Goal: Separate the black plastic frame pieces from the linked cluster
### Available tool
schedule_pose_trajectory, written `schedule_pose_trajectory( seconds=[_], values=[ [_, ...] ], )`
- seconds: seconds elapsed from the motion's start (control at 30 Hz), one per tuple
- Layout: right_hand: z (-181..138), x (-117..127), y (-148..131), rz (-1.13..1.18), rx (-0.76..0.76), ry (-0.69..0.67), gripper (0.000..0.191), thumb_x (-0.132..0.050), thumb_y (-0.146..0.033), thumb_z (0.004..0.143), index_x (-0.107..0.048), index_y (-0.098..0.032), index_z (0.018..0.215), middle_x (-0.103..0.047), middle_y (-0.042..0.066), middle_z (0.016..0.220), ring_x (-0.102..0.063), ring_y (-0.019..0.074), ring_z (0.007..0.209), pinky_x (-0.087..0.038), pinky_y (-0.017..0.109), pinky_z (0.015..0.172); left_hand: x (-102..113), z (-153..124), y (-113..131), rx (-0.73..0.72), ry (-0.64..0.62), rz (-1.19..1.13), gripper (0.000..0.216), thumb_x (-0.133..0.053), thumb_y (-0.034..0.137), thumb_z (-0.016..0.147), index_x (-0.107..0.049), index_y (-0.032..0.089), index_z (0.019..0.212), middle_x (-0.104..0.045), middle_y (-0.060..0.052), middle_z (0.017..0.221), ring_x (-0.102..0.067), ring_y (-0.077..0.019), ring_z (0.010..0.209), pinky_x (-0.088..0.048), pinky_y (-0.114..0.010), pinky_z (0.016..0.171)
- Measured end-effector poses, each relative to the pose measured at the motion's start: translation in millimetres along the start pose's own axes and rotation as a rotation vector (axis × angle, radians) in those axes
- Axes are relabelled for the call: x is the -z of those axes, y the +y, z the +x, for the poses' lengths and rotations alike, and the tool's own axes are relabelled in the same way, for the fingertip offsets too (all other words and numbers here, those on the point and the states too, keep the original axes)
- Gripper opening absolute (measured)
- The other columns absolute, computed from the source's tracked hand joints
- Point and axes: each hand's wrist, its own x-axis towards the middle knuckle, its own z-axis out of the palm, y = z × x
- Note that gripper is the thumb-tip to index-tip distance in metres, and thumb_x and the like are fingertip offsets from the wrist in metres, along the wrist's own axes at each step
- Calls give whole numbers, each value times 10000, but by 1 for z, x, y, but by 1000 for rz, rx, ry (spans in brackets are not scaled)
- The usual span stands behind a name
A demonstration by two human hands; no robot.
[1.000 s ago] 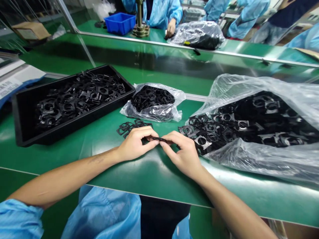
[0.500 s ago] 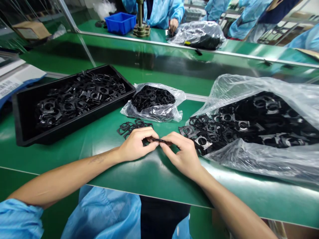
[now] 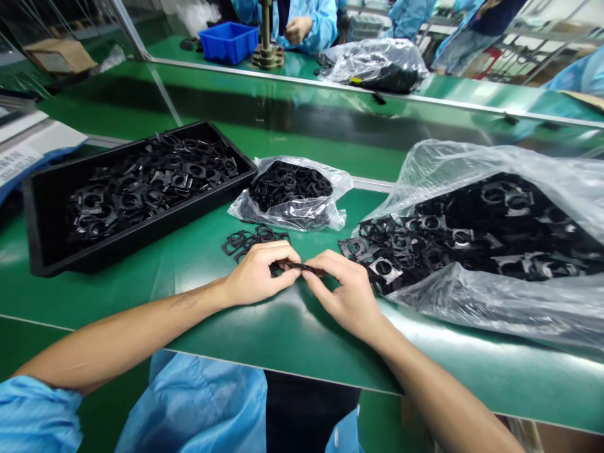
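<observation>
Two bare hands meet over the glossy green counter [image 3: 292, 327], and between them sits one small thin black plastic part [image 3: 298, 267]. The left hand [image 3: 257, 274] pinches its near end with curled fingers [image 3: 283, 251], closed tight on it; the right hand [image 3: 346, 292] nips the other end between thumb and forefinger, equally closed. The part is held just above the counter, near its front edge, mostly hidden by the fingertips, so its exact shape cannot be made out.

Working such a slight piece well seems to call for light, even pressure from both sides, held flat so it does not bend or spring loose, with wrists resting on the counter for steadiness.

Just beyond the left hand lies a little loose cluster of flat black frame pieces [image 3: 248, 240]. Behind that, a small clear plastic bag [image 3: 290, 195] is filled with similar black rings and frames. To the left, a shallow black rectangular tray [image 3: 51, 251] carries a scattered layer of square black holders with round openings. To the right, a large clear plastic bag [image 3: 495, 302] lies open towards the hands, spilling more of those holders at its mouth, close beside the right hand.
</observation>
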Motion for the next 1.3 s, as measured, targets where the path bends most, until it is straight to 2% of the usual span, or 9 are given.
schedule_pose_trajectory(
  seconds=[1.3],
  values=[
    [1,1,0,-25,-12,-22,118,-587,-151,935,-674,-192,867,-683,39,771,-632,160,710,-516,281,671,0,0,-1,29,-40,19,80,-607,161,877,-662,162,818,-630,-14,746,-583,-126,685,-487,-230,656]
  ],
)
